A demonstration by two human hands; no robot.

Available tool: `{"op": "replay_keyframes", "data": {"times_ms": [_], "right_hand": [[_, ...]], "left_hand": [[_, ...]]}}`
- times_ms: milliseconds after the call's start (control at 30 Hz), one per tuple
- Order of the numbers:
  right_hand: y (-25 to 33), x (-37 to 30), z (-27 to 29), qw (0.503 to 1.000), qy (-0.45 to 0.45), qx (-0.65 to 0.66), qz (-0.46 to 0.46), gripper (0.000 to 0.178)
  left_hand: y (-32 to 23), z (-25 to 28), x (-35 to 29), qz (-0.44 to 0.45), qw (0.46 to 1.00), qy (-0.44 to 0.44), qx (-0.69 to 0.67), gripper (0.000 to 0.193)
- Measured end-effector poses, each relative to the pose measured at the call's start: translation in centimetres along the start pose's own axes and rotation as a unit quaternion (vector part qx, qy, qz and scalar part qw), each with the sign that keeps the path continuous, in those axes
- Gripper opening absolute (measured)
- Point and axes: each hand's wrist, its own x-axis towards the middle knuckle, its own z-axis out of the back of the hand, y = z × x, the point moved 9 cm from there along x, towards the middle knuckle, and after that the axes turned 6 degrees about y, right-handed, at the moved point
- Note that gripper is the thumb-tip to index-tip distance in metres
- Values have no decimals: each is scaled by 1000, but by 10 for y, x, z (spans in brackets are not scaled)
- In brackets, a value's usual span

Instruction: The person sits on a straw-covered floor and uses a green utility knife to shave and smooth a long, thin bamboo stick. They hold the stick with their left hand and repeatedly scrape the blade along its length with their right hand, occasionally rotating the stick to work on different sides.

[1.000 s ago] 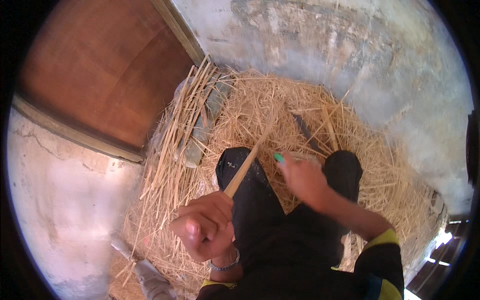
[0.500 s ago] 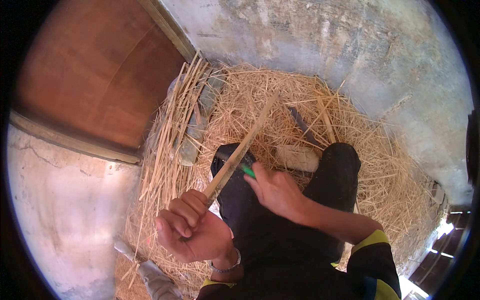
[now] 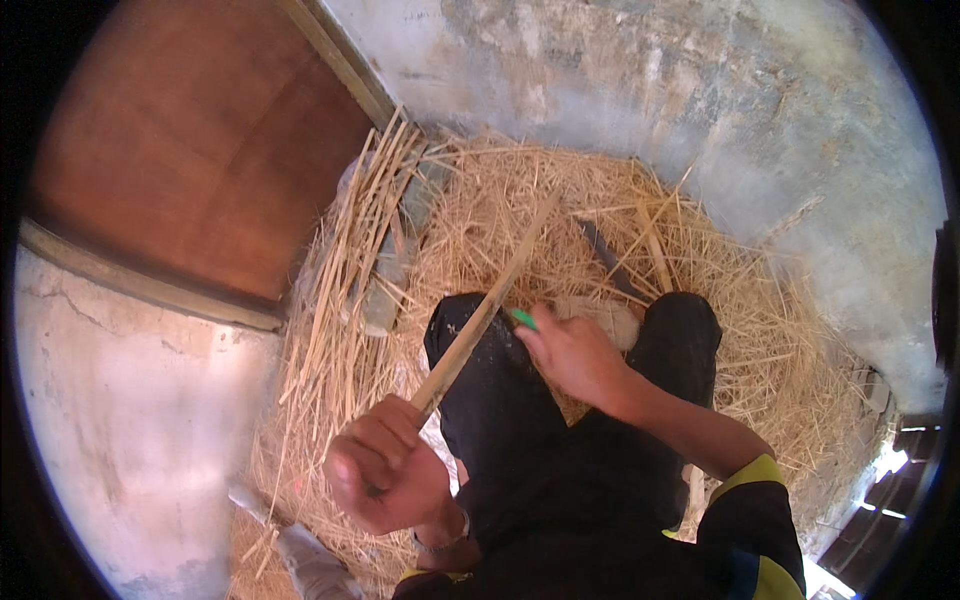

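Note:
My left hand point(image 3: 388, 470) is closed round the lower end of a long, flat bamboo strip point(image 3: 470, 335), which slants up and away to the right over my lap. My right hand point(image 3: 575, 360) grips a knife by its green handle point(image 3: 522, 318), just right of the strip's middle. The knife's blade is hard to make out against my dark trousers. Under both hands are my bent knees in black trousers point(image 3: 500, 400).
Shavings and straw-like slivers point(image 3: 600, 185) cover the ground. A pile of thin strips point(image 3: 350, 240) lies at the left by a brown panel point(image 3: 200, 150). Beyond my knees are a dark blade-like piece point(image 3: 608, 255) and a pale block point(image 3: 595, 318). A stained wall point(image 3: 650, 80) closes the far side.
My right hand with the knife has moved slightly up and to the right, from across the strip to beside it. My left hand has shifted slightly right and down, still holding the strip.

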Motion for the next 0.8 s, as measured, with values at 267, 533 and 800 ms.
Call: {"op": "replay_keyframes", "data": {"times_ms": [267, 533, 800], "right_hand": [[75, -26, 18, 994, 34, -58, 82, 25], [-13, -10, 18, 999, -17, -48, -11, 22], [43, -20, 10, 994, -38, -53, 85, 26]], "left_hand": [[2, -21, 2, 8, 958, 284, -33, 46], [-9, -37, 0, 6, 948, 311, -72, 49], [1, -31, 9, 6, 929, 367, -39, 50]]}}
